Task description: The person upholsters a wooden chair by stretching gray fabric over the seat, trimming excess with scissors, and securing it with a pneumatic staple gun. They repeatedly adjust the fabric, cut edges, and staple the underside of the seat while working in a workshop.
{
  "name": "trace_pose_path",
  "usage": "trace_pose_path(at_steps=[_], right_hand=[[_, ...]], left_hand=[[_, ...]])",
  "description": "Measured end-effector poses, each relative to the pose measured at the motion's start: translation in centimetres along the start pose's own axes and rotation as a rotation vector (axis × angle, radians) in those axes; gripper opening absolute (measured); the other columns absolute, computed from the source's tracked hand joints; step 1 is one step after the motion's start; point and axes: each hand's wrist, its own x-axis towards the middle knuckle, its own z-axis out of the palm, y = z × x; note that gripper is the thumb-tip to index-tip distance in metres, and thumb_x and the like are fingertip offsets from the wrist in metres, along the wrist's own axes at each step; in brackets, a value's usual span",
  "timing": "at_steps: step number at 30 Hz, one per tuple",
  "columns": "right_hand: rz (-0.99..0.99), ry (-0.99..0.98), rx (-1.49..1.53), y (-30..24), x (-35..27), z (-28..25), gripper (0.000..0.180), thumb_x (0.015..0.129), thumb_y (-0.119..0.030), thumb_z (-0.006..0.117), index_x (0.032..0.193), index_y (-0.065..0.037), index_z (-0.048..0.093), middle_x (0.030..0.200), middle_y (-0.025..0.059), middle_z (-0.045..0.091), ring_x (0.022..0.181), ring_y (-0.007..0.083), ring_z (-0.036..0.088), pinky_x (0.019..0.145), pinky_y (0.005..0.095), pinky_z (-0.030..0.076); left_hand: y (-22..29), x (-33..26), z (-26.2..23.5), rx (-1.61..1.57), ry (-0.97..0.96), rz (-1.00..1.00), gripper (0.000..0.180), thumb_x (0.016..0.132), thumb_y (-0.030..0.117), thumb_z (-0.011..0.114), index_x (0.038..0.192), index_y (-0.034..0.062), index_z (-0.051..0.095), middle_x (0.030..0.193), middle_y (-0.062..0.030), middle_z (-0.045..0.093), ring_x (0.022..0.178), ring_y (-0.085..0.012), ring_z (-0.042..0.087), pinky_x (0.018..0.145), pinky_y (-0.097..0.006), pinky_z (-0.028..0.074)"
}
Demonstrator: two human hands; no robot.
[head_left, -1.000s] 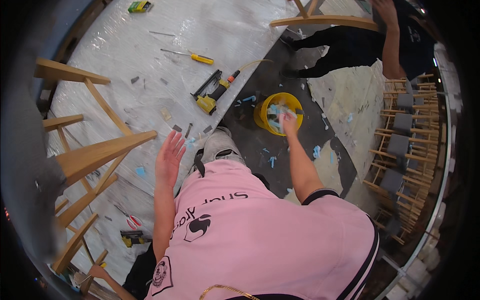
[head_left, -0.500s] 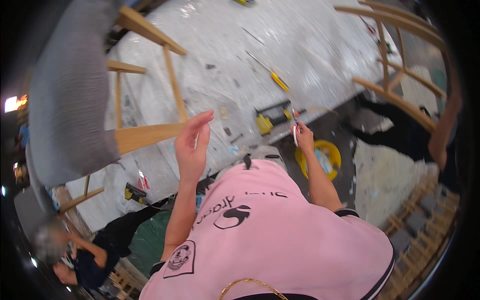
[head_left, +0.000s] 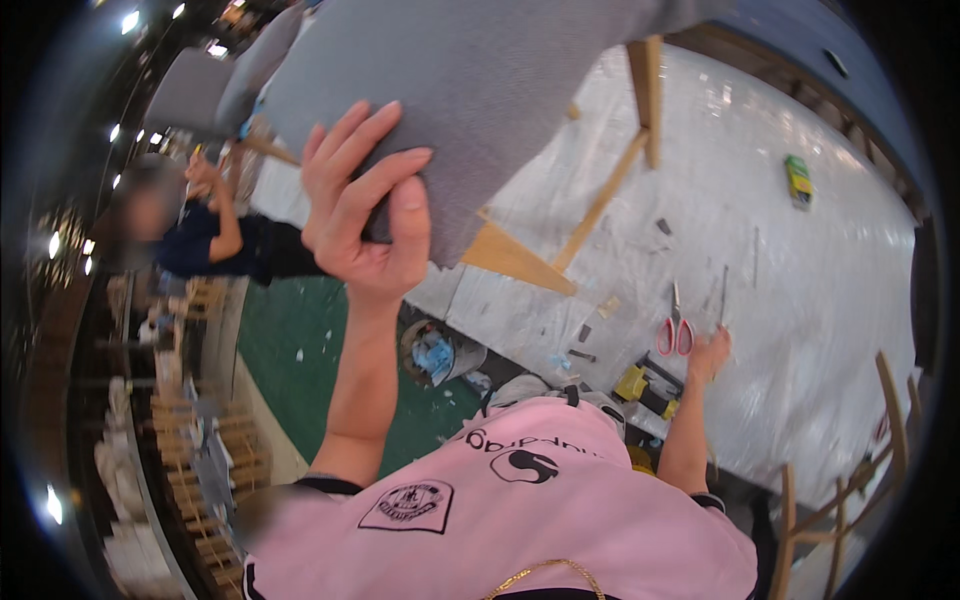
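Observation:
My left hand [head_left: 368,215] is raised at the lower edge of a grey upholstered chair [head_left: 480,110]. Its fingers are spread in front of the fabric, and I cannot tell whether they touch it. The chair's wooden leg [head_left: 520,260] points down toward the table. My right hand [head_left: 708,355] is low over the plastic-covered table, closed around the handle of a screwdriver [head_left: 725,290]. Only the thin shaft shows clearly; the handle is mostly hidden by the fingers. Beside that hand lie scissors [head_left: 675,335] with red and white handles. A yellow-and-black staple gun [head_left: 645,388] rests just nearer to me.
Plastic sheeting [head_left: 690,150] covers the table. A green and yellow box [head_left: 798,180] lies farther back. A bin [head_left: 430,350] with blue scraps stands below the table edge. Another person [head_left: 215,235] is at the left. Wooden chair frames [head_left: 850,490] stand at the right.
The scissors have left my right hand and now lie on the table. That hand has moved onto the screwdriver. My left hand has risen to the grey chair, and the view has swung left.

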Motion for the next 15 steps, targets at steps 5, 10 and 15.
trace_pose_path(at_steps=[5, 10, 15], right_hand=[[0.222, -0.215, -0.022, 4.9, -0.4, -0.7, 0.052, 0.079, -0.014, 0.072, 0.129, -0.003, 0.063, 0.118, 0.0234, 0.068, 0.110, 0.0401, 0.067, 0.094, 0.0482, 0.053], [0.031, -0.328, 0.318, 13.0, 1.8, 2.8, 0.046, 0.085, -0.017, 0.073, 0.128, -0.002, 0.064, 0.109, 0.0176, 0.070, 0.094, 0.0332, 0.069, 0.085, 0.0428, 0.055], [0.500, -0.562, 1.026, 5.5, 0.2, -2.1, 0.036, 0.098, -0.027, 0.071, 0.125, -0.004, 0.065, 0.099, 0.0076, 0.073, 0.078, 0.0128, 0.065, 0.066, 0.0294, 0.053]], left_hand=[[-1.2, 0.5, 0.3, 0.027, 0.051, -0.031, 0.015, 0.090, 0.013, 0.069, 0.100, 0.0057, 0.077, 0.116, -0.0135, 0.077, 0.119, -0.0340, 0.068, 0.113, -0.053, 0.039], [-4.4, 0.8, -1.8, 0.008, 0.062, -0.189, 0.022, 0.092, 0.015, 0.070, 0.110, 0.0028, 0.073, 0.125, -0.0150, 0.072, 0.123, -0.0309, 0.065, 0.111, -0.047, 0.042], [-7.9, 2.5, -3.2, 0.068, -0.091, -0.412, 0.041, 0.097, 0.028, 0.070, 0.130, 0.0040, 0.067, 0.137, -0.0196, 0.065, 0.128, -0.0328, 0.061, 0.109, -0.042, 0.045]])
